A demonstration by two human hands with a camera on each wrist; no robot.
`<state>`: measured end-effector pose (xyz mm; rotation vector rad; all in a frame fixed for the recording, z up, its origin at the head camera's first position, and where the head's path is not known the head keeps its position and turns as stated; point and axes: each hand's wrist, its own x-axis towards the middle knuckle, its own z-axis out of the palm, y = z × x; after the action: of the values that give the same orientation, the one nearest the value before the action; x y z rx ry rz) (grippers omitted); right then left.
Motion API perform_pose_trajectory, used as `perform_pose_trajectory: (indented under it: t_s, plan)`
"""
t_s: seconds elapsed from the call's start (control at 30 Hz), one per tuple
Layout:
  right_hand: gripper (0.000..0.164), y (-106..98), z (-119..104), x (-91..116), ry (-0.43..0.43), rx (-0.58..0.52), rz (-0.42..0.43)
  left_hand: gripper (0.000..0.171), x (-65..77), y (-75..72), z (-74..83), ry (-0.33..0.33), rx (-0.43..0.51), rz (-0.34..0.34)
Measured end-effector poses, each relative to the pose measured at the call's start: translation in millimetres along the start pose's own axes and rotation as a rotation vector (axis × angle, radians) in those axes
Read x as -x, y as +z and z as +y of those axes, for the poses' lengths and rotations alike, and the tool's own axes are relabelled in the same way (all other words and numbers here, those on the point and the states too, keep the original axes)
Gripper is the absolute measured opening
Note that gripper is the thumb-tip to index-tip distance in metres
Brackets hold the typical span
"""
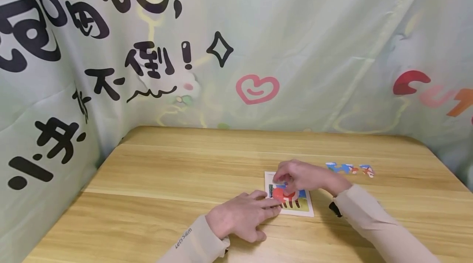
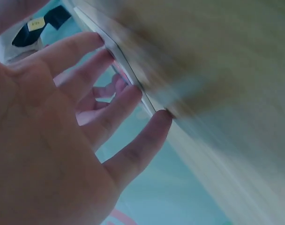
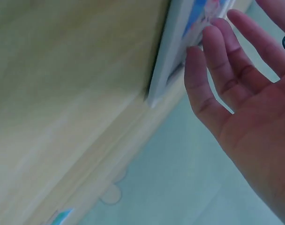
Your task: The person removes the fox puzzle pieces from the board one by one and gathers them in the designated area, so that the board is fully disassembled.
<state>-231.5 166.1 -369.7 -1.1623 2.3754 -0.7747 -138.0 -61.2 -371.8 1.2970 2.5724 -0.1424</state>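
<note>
Remaining beside the seemingly part-filled, white-framed puzzle (image 1: 304, 214) lie blue-and-orange jigsaw pieces (image 1: 347, 168); left hand (image 1: 245, 216), fingers outstretched, touches its edge; right hand (image 1: 301, 176), fingers bent, hold unclear.

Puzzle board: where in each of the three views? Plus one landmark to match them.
Head: puzzle board right of centre, lower half, partly covered by left hand and right hand.
Left wrist: board edge-on, upper left of centre, against the left hand.
Right wrist: board at top, right of centre, partly shown.
Shared landmark: wooden table.
</note>
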Motion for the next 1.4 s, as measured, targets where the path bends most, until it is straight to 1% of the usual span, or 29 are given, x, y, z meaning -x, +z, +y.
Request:
perform_pose_trajectory:
  t_s: [0.13, 0.23, 0.37, 0.47, 0.53, 0.67, 0.9, 1.4]
  plan:
    - [0.032, 5, -5, -1, 0.045, 0.006, -0.004, 0.072, -0.2, 0.0, -1.0, -0.010, 0.045, -0.021]
    - [0.031, 8, -6, -2, 0.062, 0.024, 0.022, 0.072, 0.1, -0.2, 0.2, -0.017, 0.052, -0.029]
    - [0.028, 11, -7, -3, 0.056, 0.019, 0.043, 0.071, 1.2, -0.2, 0.2, -0.025, 0.039, -0.032]
    - [0.028, 12, -7, -5, 0.055, -0.005, 0.041, 0.070, 2.3, 0.3, -1.9, -0.028, 0.022, -0.031]
    - [0.029, 13, -8, -6, 0.058, 0.003, 0.044, 0.070, 2.6, 1.0, -3.0, -0.029, 0.016, -0.027]
    - [0.029, 13, -10, -7, 0.067, 0.023, 0.042, 0.069, 2.7, 2.0, -3.2, -0.031, 0.030, -0.022]
    - [0.030, 13, -10, -4, 0.083, 0.018, 0.046, 0.068, 0.6, 1.1, -1.7, -0.021, 0.036, -0.014]
    - [0.032, 13, -12, -4, 0.048, 0.034, 0.052, 0.068, -0.2, 0.3, 0.4, -0.048, 0.052, -0.023]
